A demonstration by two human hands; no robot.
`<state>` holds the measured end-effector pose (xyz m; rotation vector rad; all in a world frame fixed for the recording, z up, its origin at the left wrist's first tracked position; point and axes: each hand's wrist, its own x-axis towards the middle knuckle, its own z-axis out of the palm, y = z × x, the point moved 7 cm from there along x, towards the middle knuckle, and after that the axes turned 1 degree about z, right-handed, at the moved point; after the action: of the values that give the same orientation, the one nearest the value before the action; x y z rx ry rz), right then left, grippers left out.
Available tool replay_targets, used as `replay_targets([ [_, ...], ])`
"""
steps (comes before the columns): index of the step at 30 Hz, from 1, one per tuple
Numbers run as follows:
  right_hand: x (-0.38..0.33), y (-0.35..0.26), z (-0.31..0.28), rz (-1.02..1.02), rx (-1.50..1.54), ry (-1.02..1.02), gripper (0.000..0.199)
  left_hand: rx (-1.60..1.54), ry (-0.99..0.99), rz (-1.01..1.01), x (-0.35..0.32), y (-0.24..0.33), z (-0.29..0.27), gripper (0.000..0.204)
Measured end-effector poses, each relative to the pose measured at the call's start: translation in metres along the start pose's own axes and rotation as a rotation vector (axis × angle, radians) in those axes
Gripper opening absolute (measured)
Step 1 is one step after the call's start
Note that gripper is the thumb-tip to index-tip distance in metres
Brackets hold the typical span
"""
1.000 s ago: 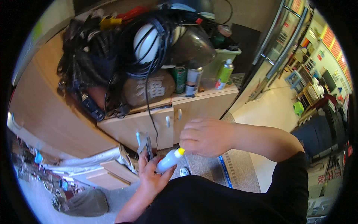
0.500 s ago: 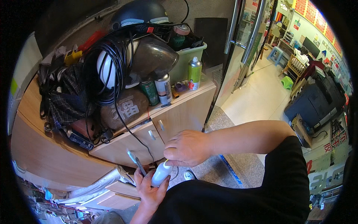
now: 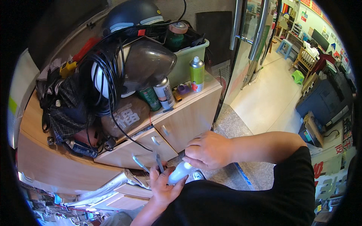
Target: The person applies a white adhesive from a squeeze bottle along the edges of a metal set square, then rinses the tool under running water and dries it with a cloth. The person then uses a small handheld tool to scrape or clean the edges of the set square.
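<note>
Within the left hand [image 3: 163, 189], a smooth cylindrical bottle [image 3: 178, 174]

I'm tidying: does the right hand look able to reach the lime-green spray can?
Probably not now: the right hand is busy at the pale bottle, though nothing visibly blocks the spray can.

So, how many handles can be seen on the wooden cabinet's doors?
2: one handle on the left door, another handle on the right door. Others may be hidden.

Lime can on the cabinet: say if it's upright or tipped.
Upright: the lime can stands base-down on the cabinet, pale top up.
</note>
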<state>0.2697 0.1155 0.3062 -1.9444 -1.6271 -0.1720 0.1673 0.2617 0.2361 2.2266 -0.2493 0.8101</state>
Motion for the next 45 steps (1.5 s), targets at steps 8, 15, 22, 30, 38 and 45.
replay_targets([
  [8,-0.018,0.024,-0.028,0.179,0.035,0.078,0.041,0.047,-0.015,0.036,0.024,-0.003,0.024,0.052],
  [15,-0.042,0.118,-0.120,0.515,-0.343,0.224,0.038,-0.314,0.131,-0.366,0.015,-0.056,0.016,0.030],
  [22,-0.023,0.264,-0.157,0.684,-0.705,0.142,0.043,-0.543,0.333,-0.492,-0.016,-0.089,-0.025,0.020],
  [30,-0.013,0.329,-0.134,0.687,-0.621,0.056,0.036,-0.563,0.573,-0.617,-0.061,-0.091,-0.075,0.012],
  [38,-0.037,0.269,-0.124,0.558,-0.169,0.715,0.043,-1.084,0.720,-0.490,-0.081,-0.068,-0.098,0.013],
  [45,0.060,-0.020,0.131,0.224,0.957,-0.329,0.033,-1.452,0.675,-0.370,-0.111,-0.015,-0.103,0.014],
])
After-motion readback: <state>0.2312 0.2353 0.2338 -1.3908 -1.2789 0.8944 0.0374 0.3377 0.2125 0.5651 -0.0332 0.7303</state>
